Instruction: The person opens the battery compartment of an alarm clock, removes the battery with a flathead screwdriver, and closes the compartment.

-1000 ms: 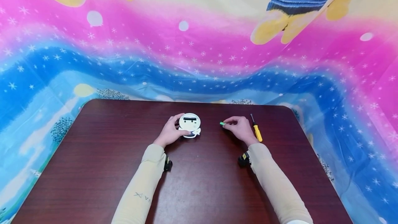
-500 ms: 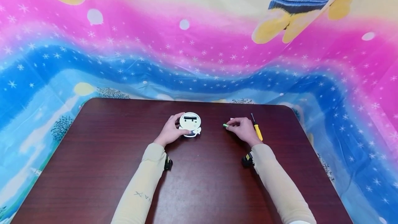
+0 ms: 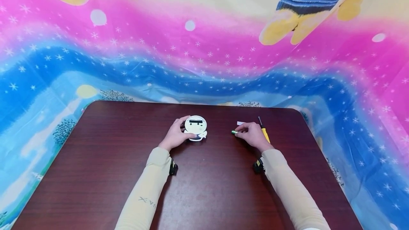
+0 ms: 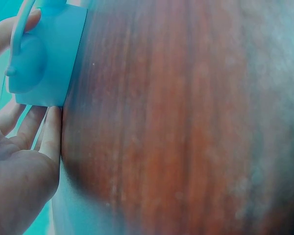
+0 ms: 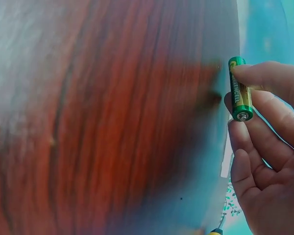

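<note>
My left hand (image 3: 174, 135) grips a white, round-topped device (image 3: 196, 129) that stands upright on the table, its thumb across the lower front. A dark oblong slot runs near the device's top, with small dark marks below. In the left wrist view, fingers support the base of the device (image 4: 56, 58), which looks blue-tinted there. My right hand (image 3: 254, 136) pinches a green battery (image 3: 234, 132) between thumb and fingers, to the right of the device and apart from it. The right wrist view shows the battery (image 5: 242, 95) with its nub end facing the camera.
A yellow-handled screwdriver (image 3: 265, 136) lies just beyond my right hand, partly hidden by it. A small white strip (image 3: 240, 123) lies behind that hand. The dark brown table (image 3: 204, 187) ends at a patterned cloth backdrop (image 3: 204, 63).
My right hand has drifted a little right and nearer to me with the battery, and the white strip behind it has come into view. The left hand and device look still.
</note>
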Demonstrator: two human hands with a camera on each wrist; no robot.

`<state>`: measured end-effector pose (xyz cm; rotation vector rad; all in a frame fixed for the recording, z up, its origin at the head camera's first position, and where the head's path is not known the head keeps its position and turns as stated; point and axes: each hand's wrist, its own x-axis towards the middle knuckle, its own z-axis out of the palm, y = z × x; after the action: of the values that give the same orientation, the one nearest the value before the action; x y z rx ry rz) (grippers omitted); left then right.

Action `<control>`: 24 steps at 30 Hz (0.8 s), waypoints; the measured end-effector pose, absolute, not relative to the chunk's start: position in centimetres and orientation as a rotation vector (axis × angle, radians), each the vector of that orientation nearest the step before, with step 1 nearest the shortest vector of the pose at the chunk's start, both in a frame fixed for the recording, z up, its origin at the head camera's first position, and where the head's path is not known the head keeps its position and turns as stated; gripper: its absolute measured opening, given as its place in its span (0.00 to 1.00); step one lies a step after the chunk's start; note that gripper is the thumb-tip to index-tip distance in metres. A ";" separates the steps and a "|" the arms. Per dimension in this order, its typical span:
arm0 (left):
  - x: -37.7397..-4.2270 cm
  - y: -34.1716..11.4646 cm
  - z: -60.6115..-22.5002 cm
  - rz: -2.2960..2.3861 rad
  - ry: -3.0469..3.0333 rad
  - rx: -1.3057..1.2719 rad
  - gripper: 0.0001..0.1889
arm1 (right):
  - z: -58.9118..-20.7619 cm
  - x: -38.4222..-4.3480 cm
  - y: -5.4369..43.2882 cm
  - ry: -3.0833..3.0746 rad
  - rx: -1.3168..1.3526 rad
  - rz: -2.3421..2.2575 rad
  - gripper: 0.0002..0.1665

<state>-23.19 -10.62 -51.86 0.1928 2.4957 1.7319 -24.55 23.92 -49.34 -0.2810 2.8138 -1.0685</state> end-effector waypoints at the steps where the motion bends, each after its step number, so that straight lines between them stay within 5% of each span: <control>1: -23.2 -10.6 -51.9 1.730 2.498 0.192 0.45 | -49.3 -24.5 23.9 2.810 -0.279 -1.063 0.06; 24: -23.2 -10.5 -52.1 1.713 2.515 0.178 0.45 | -49.0 -24.7 24.7 2.772 -0.285 -1.003 0.05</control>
<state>-23.17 -10.51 -52.05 0.1782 2.5147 1.7133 -24.65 24.67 -49.03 -0.2846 2.7724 -1.0031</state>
